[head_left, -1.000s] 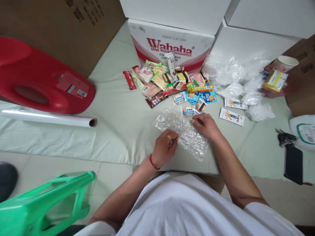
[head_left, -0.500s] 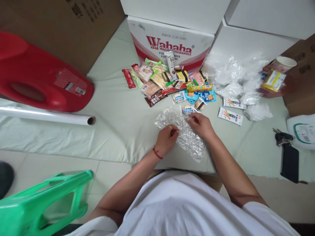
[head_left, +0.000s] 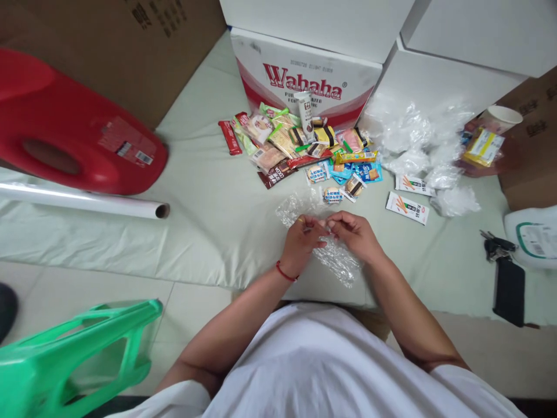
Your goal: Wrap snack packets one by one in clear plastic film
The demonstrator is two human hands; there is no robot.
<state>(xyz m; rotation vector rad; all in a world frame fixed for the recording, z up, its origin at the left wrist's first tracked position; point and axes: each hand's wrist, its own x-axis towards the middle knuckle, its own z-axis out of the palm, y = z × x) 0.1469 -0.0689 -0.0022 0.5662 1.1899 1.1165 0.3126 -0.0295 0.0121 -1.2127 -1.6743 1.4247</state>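
Note:
A crinkled clear plastic bag (head_left: pixel 342 264) lies on the cloth-covered table in front of me. My left hand (head_left: pixel 301 241), with a red string at its wrist, pinches the bag's upper part. Right beside it, my right hand (head_left: pixel 353 235) also pinches the film, and the fingertips of both hands nearly meet. Just beyond the fingers sit a small blue-and-white wrapped biscuit (head_left: pixel 332 195) and a dark-striped wrapped snack (head_left: pixel 354 187). Behind these spreads a pile of packaged snacks (head_left: pixel 287 139).
A Wahaha carton (head_left: pixel 304 78) stands at the back. To its right are bunched clear plastic bags (head_left: pixel 409 133), a paper cup (head_left: pixel 502 118) and two white snack packets (head_left: pixel 407 207). A red jug (head_left: pixel 78 128) and a white roll (head_left: pixel 87 200) lie left; a green stool (head_left: pixel 87 354) is below.
My right hand has moved slightly down and left, bringing its fingertips together with my left hand's at the bag. The bag's upper part is now gathered between them.

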